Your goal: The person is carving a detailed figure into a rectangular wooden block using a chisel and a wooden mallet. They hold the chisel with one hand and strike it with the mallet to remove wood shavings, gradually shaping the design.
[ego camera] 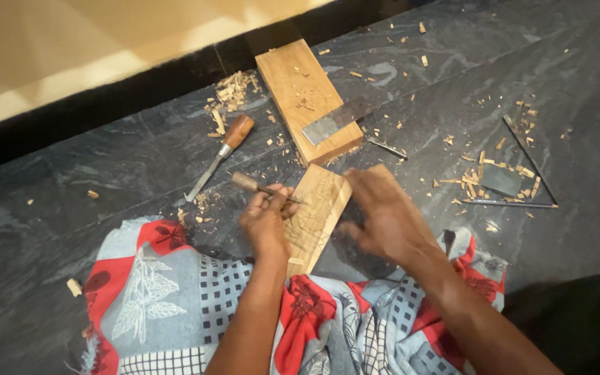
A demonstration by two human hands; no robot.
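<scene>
Chisel (262, 187) gripped in left hand (265, 221), tip on carved panel (316, 212) lying on floor between both hands. Right hand (383, 215) open, blurred, over panel's right edge. Advice: steady panel firmly, shallow cuts, fingers behind blade. Spare chisel (220, 156) beyond left hand.

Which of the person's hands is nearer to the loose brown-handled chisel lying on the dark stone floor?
Left. The left hand, gripping a small carving tool, lies just right of the brown-handled chisel; the right hand is farther off, beyond the carved wooden plank.

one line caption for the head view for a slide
Left hand holds a small chisel on a carved wooden panel; right hand steadies it.
</scene>
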